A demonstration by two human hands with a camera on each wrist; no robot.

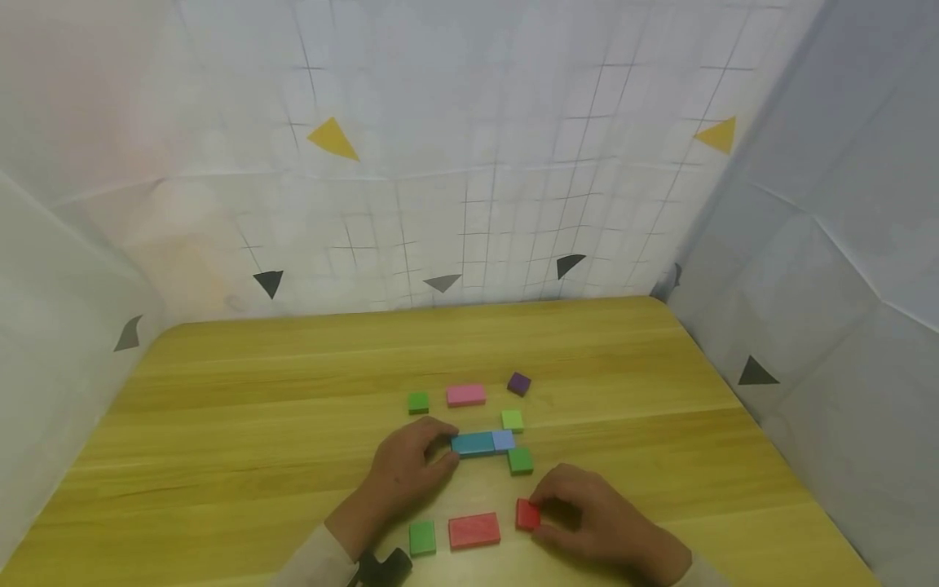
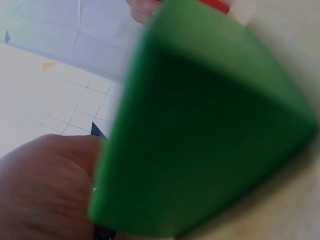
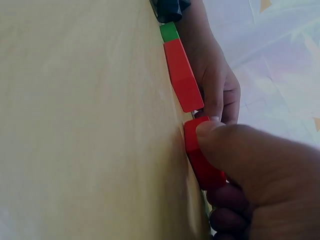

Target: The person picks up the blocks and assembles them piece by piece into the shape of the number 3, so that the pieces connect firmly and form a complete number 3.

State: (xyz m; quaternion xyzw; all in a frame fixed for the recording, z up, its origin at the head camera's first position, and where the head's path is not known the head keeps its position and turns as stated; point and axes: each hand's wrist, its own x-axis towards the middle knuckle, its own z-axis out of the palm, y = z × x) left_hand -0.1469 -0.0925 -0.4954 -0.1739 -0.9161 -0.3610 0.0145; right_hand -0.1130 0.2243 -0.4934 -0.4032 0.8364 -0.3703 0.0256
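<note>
In the head view my left hand (image 1: 411, 465) has its thumb and fingers at the left end of a blue block (image 1: 473, 444), which lies against a light blue block (image 1: 503, 441). My right hand (image 1: 594, 518) pinches a small red block (image 1: 527, 514) by its right side, low over the table. The right wrist view shows the thumb and fingers on that red block (image 3: 204, 160). A longer red block (image 1: 474, 531) lies between it and a green block (image 1: 422, 539); that green block (image 2: 200, 130) fills much of the left wrist view.
Beyond the hands lie a green block (image 1: 418, 403), a pink block (image 1: 465, 395) and a purple block (image 1: 519, 384). A light green block (image 1: 512, 421) and a green block (image 1: 520, 461) sit beside the light blue one. White patterned sheets (image 1: 469, 163) surround the wooden table (image 1: 257, 408).
</note>
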